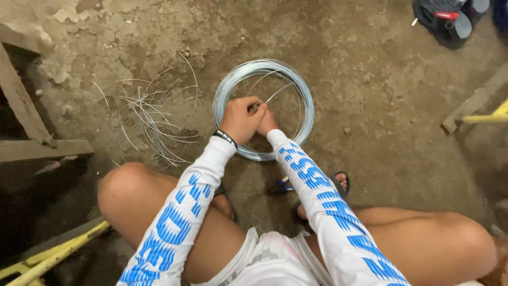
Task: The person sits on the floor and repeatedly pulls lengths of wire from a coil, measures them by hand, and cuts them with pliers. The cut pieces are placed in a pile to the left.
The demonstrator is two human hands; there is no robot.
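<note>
Where both hands meet, the wire coil (263, 108) gleams silvery.

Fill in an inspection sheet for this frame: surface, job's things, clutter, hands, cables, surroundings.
Surface: bare dirt floor, rough, with small stones.
Job's things: wire coil lying flat on the floor; a loose wire end runs up from the hands across the coil.
Clutter: heap of cut wire pieces left of the coil.
Hands: left hand and right hand pressed together over the coil, fingers closed on the wire end.
Cables: nothing seen.
Surroundings: wooden planks at left, yellow bar at lower left, dark footwear at top right, sandals on the person's feet.
</note>
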